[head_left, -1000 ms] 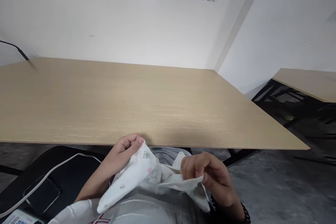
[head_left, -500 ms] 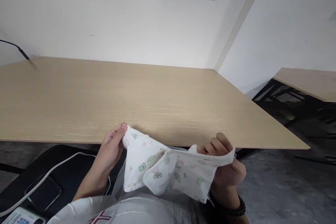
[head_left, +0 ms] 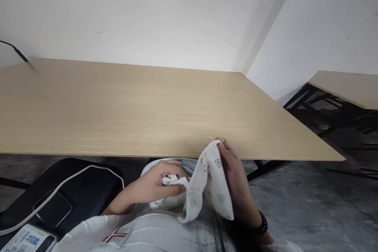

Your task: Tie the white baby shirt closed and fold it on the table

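Note:
A white cloth printed with small green and pink figures hangs in folds between my hands, over my lap at the table's front edge. My left hand is closed round a bunched part of it, and a crumpled end pokes out by the thumb. With thumb and fingers, my right hand pinches the cloth's upper corner, slightly higher than the left. The rest of the cloth droops in front of my white top. Its exact shape is hidden by the folds.
The wooden table stretches ahead to a white wall. At left is a black chair with a white cable and a dark phone-like object on it. A second table stands at right.
My left hand has moved right and gathered its end of the cloth. My right hand has shifted left to a corner. The cloth, stretched wide before, is now folded between closer hands.

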Demonstrator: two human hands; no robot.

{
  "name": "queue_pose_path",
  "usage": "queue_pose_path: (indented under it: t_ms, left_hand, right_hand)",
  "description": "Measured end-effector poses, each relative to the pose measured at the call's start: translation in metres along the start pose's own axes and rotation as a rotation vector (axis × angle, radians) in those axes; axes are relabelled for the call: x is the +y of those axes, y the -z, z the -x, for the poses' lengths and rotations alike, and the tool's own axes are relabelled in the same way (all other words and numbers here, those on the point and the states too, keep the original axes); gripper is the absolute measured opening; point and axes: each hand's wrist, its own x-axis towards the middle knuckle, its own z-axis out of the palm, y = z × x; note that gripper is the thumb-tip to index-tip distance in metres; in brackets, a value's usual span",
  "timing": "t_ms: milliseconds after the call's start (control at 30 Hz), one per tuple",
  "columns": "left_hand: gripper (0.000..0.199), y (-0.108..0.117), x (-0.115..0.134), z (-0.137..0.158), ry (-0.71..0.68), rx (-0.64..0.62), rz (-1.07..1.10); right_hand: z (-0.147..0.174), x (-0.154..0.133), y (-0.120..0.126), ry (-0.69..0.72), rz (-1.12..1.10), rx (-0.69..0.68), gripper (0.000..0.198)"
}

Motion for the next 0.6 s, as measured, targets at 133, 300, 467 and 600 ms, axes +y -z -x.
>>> queue_pose_path:
  t_ms: [133,300,467,600]
  left_hand:
    - [0.014,0.0012,-0.0057,-0.0007,-0.042,0.175,0.016]
    - [0.019,-0.0038,-0.0093,-0.0032,-0.095,0.306,0.141]
    - [0.021,-0.007,-0.0095,-0.002,-0.031,0.263,0.197]
    - [0.022,-0.0042,-0.0099,-0.0006,-0.043,0.186,0.14]
  right_hand:
    - [-0.0014,0.0008,0.0114,0.073,0.208,-0.236,0.043]
    - [0.0012,0.0007,0.0085,0.12,0.603,-0.391,0.026]
    - [-0.004,0.0013,0.0035,0.234,0.549,-0.158,0.02]
    - [-0.0071,0.0022,0.0035,0.252,0.545,-0.137,0.019]
